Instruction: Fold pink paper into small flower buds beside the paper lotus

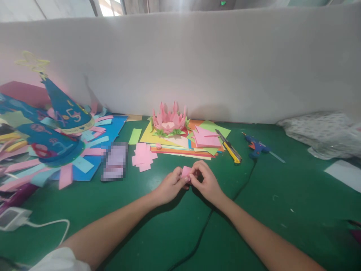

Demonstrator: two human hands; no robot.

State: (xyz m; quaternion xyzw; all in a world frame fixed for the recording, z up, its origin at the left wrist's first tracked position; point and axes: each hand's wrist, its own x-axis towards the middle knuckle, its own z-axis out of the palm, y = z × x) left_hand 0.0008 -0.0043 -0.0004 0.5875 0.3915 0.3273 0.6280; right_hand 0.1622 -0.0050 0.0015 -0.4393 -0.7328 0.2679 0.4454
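Note:
A small pink piece of paper (186, 171) is pinched between both of my hands, just above the green table. My left hand (170, 185) grips its left side between thumb and fingers. On its right edge, my right hand (206, 181) closes thumb and index finger. The fingers hide the lower part of the paper, so any fold there cannot be made out. Beyond my hands lie loose pink paper squares (143, 156) in an overlapping pile. A pink paper lotus with green leaves (169, 119) sits on a stack of coloured paper (180, 149).
A yellow utility knife (229, 147) and a blue glue gun (258, 146) lie at right; the gun's black cable (207, 222) runs beneath my right arm. At left are a phone (115, 162), decorated blue cone hats (69, 107) and a white charger (14, 218). A white partition (225, 64) rises behind.

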